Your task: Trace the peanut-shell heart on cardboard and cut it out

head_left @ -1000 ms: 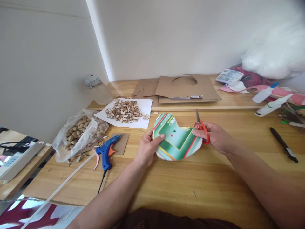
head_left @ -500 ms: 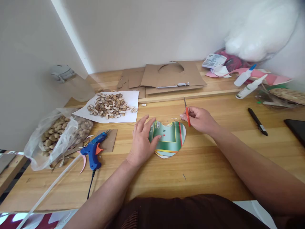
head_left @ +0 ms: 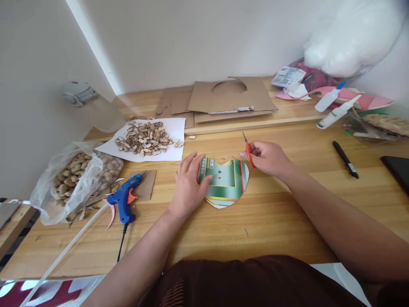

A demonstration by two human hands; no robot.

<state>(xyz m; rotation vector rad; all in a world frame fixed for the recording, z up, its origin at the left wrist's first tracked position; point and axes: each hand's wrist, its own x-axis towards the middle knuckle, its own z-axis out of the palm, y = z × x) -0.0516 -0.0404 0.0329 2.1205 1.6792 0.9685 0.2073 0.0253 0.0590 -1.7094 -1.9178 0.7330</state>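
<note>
A heart-shaped piece of card (head_left: pixel 223 181), printed green with red and yellow lines, lies flat on the wooden table. My left hand (head_left: pixel 191 183) rests over its left edge, fingers stretched out and apart, thumb on top of the card. Just beyond the card's upper right edge, my right hand (head_left: pixel 266 158) is closed around a pair of small scissors (head_left: pixel 249 154) with red handles. Their blades look shut and point away from me, clear of the card. Thin scraps (head_left: pixel 232 155) lie by the card's notch.
At left are a blue glue gun (head_left: pixel 123 198), a plastic bag of peanuts (head_left: pixel 72 175) and peanut shells (head_left: pixel 145 138) on white paper. Cardboard sheets (head_left: pixel 231 96) lie on the raised ledge behind. To the right are white bottles (head_left: pixel 337 113), a black pen (head_left: pixel 345 160) and a dark flat object (head_left: pixel 396 170).
The scissors in my right hand have tilted a little further left. My left hand and the card have barely shifted, and the whole view has moved slightly.
</note>
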